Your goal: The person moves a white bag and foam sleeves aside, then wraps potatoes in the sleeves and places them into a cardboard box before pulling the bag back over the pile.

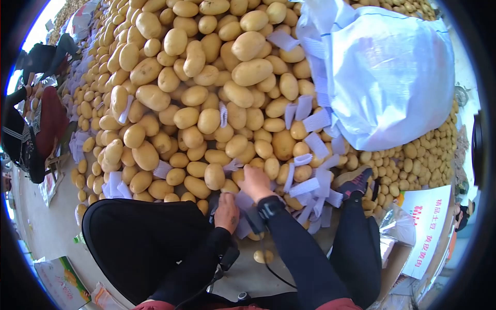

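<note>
Nearest, black trousers (134, 243); beyond, left hand (227, 212) curled around a white foam sleeve (243, 200); right hand (254, 183), wristwatch (270, 206) behind it, palm-down against the potato pile (206, 103), grip not discernible; farthest right, white woven sack (392, 77).

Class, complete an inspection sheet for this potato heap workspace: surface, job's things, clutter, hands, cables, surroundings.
Surface: grey concrete floor under the heap.
Job's things: heap of yellow-brown potatoes; white foam net sleeves strewn along its foot.
Clutter: big white woven sack on the heap; green printed carton; white carton with red lettering.
Hands: left hand on a sleeve; right hand, black watch at wrist, on potatoes; grips unclear.
Cables: thin black cable below the right wrist.
Surroundings: another person at the heap's left edge.
</note>
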Demonstrator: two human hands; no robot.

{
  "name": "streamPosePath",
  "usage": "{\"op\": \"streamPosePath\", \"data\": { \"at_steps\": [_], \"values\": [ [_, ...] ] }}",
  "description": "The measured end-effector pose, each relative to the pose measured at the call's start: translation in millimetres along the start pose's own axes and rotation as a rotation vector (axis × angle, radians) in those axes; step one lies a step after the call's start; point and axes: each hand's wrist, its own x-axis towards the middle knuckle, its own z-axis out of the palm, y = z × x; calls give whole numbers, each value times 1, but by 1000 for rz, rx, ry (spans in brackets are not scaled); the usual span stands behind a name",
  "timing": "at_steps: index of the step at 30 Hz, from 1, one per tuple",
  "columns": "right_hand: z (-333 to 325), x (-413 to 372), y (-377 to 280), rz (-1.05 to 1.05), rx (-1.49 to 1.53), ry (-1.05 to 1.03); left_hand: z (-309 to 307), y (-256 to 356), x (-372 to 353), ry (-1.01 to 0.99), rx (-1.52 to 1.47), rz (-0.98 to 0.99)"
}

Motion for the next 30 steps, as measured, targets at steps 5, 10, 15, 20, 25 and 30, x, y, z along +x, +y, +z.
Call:
{"op": "streamPosePath", "data": {
  "at_steps": [5, 10, 15, 20, 25, 30],
  "values": [
    [20, -8, -9, -119, -99, 80, 3, -26, 2, 257, 29, -411],
    [28, -26, 23, -134, 90, 129, -9, -4, 4, 201, 205, -265],
    [50, -32, 16, -246, -112, 284, -12, -6, -1, 129, 318, -152],
    [30, -18, 23, -281, -59, 89, -3, -7, -2, 157, 20, -153],
    [49, -36, 76, -66, 1388, 87, -15, 16, 1, 299, -1072, -663],
    [-20, -136, 65, 344, 1973, -49, -56, 75, -21, -148, -1671, -808]
  ]
}}
